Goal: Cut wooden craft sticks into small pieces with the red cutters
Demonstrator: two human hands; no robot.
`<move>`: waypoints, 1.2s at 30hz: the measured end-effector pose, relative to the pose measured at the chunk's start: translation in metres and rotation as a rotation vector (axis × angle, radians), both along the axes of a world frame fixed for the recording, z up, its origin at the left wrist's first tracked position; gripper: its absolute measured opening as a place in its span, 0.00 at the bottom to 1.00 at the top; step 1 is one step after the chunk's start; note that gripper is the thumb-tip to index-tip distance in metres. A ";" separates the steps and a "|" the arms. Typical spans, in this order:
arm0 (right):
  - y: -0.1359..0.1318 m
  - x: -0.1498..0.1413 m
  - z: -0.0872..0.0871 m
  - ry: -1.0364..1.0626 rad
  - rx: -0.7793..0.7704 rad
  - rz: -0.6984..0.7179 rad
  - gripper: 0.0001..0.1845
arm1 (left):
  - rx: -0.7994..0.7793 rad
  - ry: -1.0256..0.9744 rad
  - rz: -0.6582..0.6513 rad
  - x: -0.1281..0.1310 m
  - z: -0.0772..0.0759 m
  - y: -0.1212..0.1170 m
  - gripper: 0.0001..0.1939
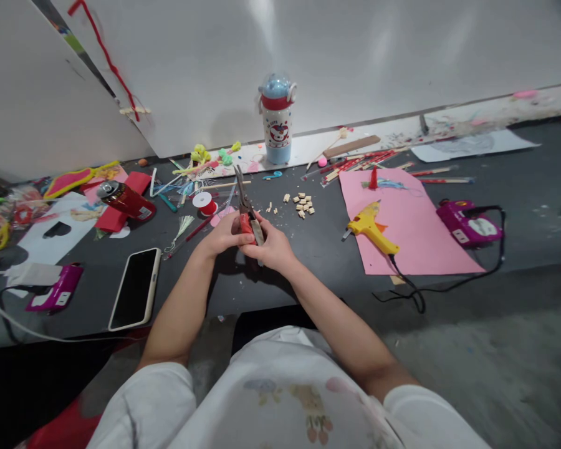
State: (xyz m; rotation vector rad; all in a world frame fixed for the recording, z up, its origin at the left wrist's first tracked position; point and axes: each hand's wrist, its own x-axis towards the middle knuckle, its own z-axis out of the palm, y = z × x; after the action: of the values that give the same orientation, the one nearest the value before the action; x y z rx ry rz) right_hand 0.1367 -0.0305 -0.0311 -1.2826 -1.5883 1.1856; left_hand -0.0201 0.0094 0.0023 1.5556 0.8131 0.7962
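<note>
Long-nosed pliers (244, 198) with red and grey handles point up and away from me over the dark table. My left hand (225, 236) closes round the red handle from the left. On the other side my right hand (277, 244) grips the grey handle. Whether anything small sits in the jaws I cannot make out. Just right of the tip lies a loose group of small pale wooden pieces (303, 204), with a few slivers closer to the pliers. A spool of red thread (204, 203) stands to the left of my hands.
A bottle (278, 121) stands at the back by the white wall. A yellow glue gun (373, 227) lies on pink paper (421, 249) at the right, its cord near a purple power strip (470, 223). Leftward are a phone (135, 288) and a tipped can (126, 201).
</note>
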 end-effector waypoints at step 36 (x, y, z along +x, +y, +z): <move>0.002 -0.007 -0.010 0.094 0.042 0.047 0.30 | -0.038 0.084 -0.096 -0.002 0.000 -0.002 0.32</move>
State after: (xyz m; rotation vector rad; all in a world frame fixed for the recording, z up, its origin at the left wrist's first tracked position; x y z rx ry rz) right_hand 0.1297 -0.0284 -0.0416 -1.1524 -1.5745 1.2174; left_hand -0.0217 0.0074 0.0020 1.5911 0.8035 0.6459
